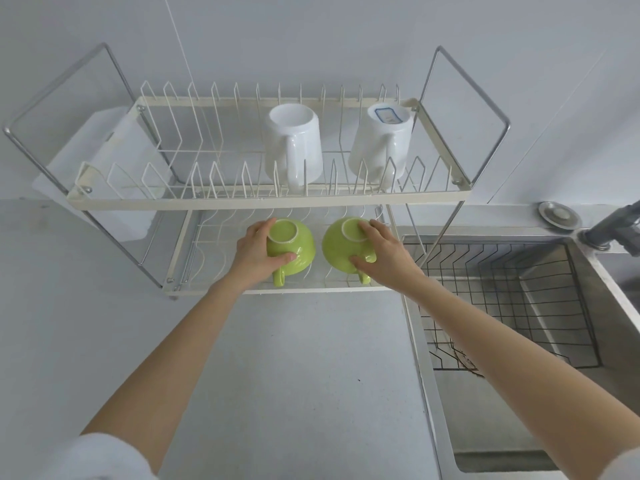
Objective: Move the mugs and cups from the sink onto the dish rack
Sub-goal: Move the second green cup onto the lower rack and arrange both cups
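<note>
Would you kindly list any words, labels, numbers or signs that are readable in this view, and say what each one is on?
Blue-outlined sticker on the upturned base of the right white mug: the print is too small and blurred to read.
Left white mug, both green cups, dish rack and sink: no text visible.

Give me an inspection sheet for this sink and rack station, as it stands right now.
Surface: pale countertop, bare in front of the rack.
Job's things: two white mugs upside down on the dish rack top tier; two green cups upside down on the lower tier.
Clutter: brown item under the sink basket, mostly hidden.
Grippers: left hand and right hand each grip a green cup.
Cables: thin line on the wall.
Surroundings: sink, faucet, white board behind the rack.
</note>
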The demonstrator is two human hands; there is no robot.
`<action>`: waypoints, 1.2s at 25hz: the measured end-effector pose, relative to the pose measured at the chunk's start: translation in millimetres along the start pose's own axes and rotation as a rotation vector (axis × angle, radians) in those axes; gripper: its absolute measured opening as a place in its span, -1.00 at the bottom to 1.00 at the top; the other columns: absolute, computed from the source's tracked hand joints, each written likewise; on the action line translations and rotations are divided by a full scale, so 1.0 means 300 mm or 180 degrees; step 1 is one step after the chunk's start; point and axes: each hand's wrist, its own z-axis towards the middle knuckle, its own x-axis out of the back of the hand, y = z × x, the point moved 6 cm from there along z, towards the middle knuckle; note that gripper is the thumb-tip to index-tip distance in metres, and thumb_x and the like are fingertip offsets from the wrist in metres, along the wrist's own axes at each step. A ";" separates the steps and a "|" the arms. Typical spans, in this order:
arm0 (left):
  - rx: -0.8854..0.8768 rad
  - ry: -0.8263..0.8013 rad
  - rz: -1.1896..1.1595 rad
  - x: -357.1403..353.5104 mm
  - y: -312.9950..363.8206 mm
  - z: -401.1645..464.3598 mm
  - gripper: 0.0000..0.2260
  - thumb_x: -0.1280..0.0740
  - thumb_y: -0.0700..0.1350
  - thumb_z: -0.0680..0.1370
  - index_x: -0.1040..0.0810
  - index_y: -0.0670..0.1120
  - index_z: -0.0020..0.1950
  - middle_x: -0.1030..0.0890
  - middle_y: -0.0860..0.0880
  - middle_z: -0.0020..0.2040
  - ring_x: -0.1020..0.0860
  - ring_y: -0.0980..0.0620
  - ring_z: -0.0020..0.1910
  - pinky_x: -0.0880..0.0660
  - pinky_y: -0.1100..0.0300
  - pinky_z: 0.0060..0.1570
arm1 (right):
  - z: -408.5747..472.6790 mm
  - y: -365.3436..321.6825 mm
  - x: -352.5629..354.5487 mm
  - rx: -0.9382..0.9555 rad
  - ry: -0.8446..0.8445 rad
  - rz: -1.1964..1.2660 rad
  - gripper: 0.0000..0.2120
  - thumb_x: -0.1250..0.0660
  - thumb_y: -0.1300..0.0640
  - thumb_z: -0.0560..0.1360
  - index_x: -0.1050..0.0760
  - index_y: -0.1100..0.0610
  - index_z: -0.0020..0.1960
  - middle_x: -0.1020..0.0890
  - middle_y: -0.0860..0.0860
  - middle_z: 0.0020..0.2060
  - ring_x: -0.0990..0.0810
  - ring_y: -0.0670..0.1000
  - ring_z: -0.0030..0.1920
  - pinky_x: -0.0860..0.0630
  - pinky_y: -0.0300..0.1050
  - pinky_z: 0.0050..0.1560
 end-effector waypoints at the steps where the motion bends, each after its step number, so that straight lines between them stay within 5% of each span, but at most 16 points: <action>1: -0.0039 -0.0043 0.0025 -0.014 0.016 0.002 -0.30 -0.43 -0.09 0.41 -0.15 -0.08 0.46 -0.20 -0.16 0.46 -0.20 -0.19 0.43 -0.13 0.01 0.43 | 0.003 0.004 0.006 -0.0023 0.0000 0.0001 -0.34 -0.33 0.04 0.48 -0.12 0.08 0.48 -0.13 0.08 0.50 -0.25 0.18 0.43 -0.33 0.08 0.38; 30: -0.0140 -0.0218 0.0635 -0.065 0.078 -0.033 -0.25 -0.35 0.03 0.46 0.02 -0.05 0.50 0.02 -0.17 0.54 -0.04 -0.19 0.51 -0.15 -0.11 0.43 | -0.058 0.013 0.030 0.0027 -0.0042 -0.0419 -0.34 -0.26 0.03 0.53 -0.02 0.12 0.51 0.00 0.09 0.54 -0.01 0.11 0.53 -0.18 0.06 0.46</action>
